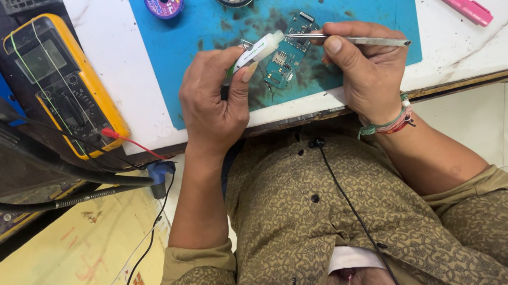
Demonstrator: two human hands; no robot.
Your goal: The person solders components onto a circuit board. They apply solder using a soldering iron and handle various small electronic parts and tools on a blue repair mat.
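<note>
Fingers [235,73] of our left hand [212,101] pinch a light, slippery white tube [255,52], right hand [366,70] grips stiff tweezers [354,40] over the small fragile board [287,60], best held by its edges.

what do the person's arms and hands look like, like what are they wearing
Both hands are bare, no gloves. The left hand has nothing on its wrist. The right hand has a few thin bands at the wrist, green, pink and white. Both arms come out of short, loose olive-brown patterned sleeves ending near the elbows.
</note>
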